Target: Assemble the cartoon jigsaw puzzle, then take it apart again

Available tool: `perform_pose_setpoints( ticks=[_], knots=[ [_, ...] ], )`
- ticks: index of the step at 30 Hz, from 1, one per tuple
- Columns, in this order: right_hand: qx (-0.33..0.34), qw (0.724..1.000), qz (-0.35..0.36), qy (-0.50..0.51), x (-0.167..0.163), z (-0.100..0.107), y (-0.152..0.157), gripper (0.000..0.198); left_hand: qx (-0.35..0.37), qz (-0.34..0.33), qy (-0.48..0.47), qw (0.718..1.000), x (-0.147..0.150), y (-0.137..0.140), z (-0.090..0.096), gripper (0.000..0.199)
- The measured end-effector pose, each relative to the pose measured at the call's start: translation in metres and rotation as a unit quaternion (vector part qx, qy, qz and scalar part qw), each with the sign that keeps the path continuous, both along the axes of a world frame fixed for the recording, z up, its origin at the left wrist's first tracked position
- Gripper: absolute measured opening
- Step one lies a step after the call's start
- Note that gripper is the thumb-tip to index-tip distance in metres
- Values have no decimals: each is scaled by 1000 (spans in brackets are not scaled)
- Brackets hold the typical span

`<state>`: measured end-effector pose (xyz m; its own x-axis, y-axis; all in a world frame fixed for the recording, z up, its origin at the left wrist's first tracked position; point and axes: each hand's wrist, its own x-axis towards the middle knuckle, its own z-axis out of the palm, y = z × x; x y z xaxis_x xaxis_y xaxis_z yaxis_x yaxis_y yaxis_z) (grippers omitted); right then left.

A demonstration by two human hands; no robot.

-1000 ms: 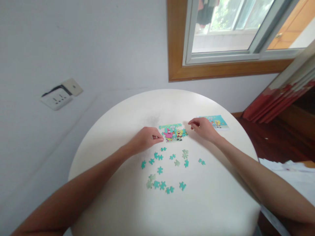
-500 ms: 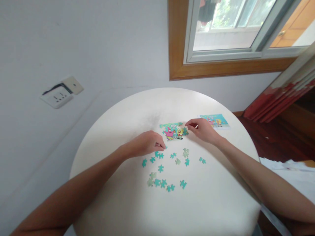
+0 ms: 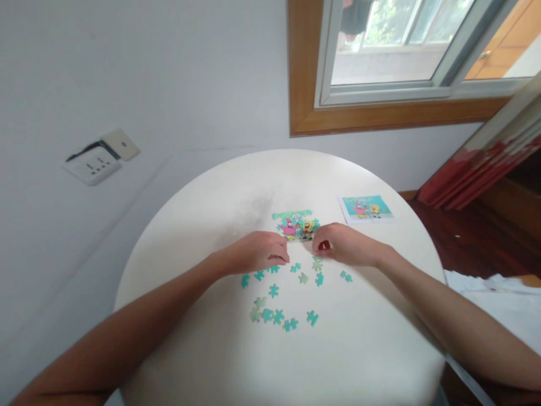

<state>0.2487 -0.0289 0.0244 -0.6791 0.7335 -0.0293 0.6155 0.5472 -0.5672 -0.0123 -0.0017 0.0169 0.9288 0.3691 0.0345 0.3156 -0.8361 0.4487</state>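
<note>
A partly joined jigsaw puzzle (image 3: 296, 228) with a pink starfish and a yellow sponge figure lies on the round white table (image 3: 203, 349). My left hand (image 3: 262, 252) is closed in a pinch just below its lower left corner, over some loose teal pieces. What its fingertips hold, if anything, is hidden. My right hand (image 3: 346, 244) is curled at the lower right corner, thumb and fingers together, above a pale green puzzle piece (image 3: 316, 263). Whether a piece is between those fingers I cannot make out. Several loose teal puzzle pieces (image 3: 278, 316) are spread nearer to me.
A reference picture card (image 3: 367, 208) with the same figures lies at the table's right back. A wall with a socket (image 3: 93, 165) borders the left side. Behind stands a wood-framed window (image 3: 380, 118), with a red and cream curtain (image 3: 456, 177) at right.
My right hand has moved down toward me from the puzzle's upper right side, uncovering the picture card. My left hand has shifted slightly right and down, staying pinched.
</note>
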Motion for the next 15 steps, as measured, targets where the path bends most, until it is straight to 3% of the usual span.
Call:
perform_pose_setpoints(
  ticks=[5, 11, 15],
  knots=[
    [-13, 1000, 2, -3, 2, 3, -2, 15, 12, 23, -7, 1000, -1, 3, -4, 15],
    [59, 993, -101, -14, 15, 2, 11, 18, 27, 81, -36, 996, -2, 9, -5, 16],
    [37, 998, -41, -2, 12, 4, 8, 21, 16, 82, -44, 996, -3, 10, -5, 15]
  ],
)
